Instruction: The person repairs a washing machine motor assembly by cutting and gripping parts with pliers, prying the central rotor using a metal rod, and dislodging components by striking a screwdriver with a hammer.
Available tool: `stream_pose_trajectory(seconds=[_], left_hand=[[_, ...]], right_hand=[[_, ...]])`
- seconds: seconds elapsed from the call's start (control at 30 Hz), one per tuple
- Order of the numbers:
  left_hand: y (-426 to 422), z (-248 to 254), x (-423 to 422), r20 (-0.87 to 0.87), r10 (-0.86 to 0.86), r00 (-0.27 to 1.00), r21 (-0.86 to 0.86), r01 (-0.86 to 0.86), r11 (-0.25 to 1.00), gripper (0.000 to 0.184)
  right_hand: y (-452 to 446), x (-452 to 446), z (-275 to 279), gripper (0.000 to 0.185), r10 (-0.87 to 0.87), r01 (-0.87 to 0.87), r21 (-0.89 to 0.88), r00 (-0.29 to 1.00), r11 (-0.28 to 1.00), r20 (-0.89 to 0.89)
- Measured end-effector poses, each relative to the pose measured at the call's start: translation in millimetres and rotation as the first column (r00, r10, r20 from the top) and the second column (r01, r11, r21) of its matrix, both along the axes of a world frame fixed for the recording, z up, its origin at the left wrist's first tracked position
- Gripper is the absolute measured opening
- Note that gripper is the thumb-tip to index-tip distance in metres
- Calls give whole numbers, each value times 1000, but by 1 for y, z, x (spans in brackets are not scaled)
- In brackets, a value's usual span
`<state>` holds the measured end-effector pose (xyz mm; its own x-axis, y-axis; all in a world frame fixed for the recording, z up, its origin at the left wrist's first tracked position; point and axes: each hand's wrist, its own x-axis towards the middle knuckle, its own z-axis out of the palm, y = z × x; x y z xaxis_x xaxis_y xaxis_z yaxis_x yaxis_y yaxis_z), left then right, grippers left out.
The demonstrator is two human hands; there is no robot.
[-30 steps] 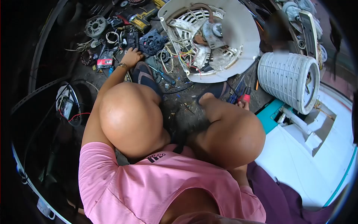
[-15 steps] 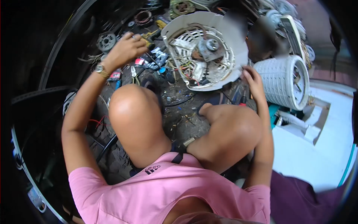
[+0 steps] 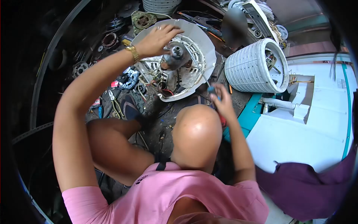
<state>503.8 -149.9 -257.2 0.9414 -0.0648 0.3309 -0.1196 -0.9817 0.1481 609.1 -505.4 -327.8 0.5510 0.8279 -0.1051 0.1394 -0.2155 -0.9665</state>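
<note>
A large whitish washing-machine tub (image 3: 203,35) lies on the ground before me, its ribbed underside up, with a round metal gearbox (image 3: 176,54) at its middle and loose wires at the near side. My left hand (image 3: 158,39) reaches over the far left of the tub, fingers stretched out beside the gearbox; whether they touch the tub, I cannot tell. At the near right rim, my right hand (image 3: 222,99) grips a screwdriver (image 3: 212,90) by its blue handle. The long shaft slants up and left across the tub toward the gearbox.
A white perforated spin basket (image 3: 244,69) lies on its side to the right, by a white machine cabinet (image 3: 298,140) with teal edges. Left of the tub are pliers (image 3: 115,102) and scattered parts. A copper-wound stator (image 3: 110,40) sits farther back. Purple cloth (image 3: 298,186) covers the lower right.
My left hand has moved from the tools on the left to over the tub. My right hand, earlier at the tub's rim, now holds the screwdriver. The view has swung right.
</note>
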Motion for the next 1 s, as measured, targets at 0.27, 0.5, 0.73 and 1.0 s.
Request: stream_pose_trajectory(seconds=[0.27, 0.5, 0.73, 1.0], left_hand=[[-11, -159, 47, -239, 277, 931, -321, -345, 882, 109], [-6, -167, 52, -220, 275, 936, -295, -333, 896, 76], [0, -174, 51, -184, 260, 948, -378, -312, 872, 63], [-10, -180, 51, -183, 306, 934, -399, -355, 845, 72]], right_hand=[[-18, -19, -51, 42, -111, 191, -206, 931, 960, 347], [15, -14, -30, 44, 75, 251, -378, 740, 891, 668], [27, -5, -40, 42, 76, 210, -292, 679, 933, 730], [49, 3, -39, 33, 143, 35, -305, 828, 952, 542]])
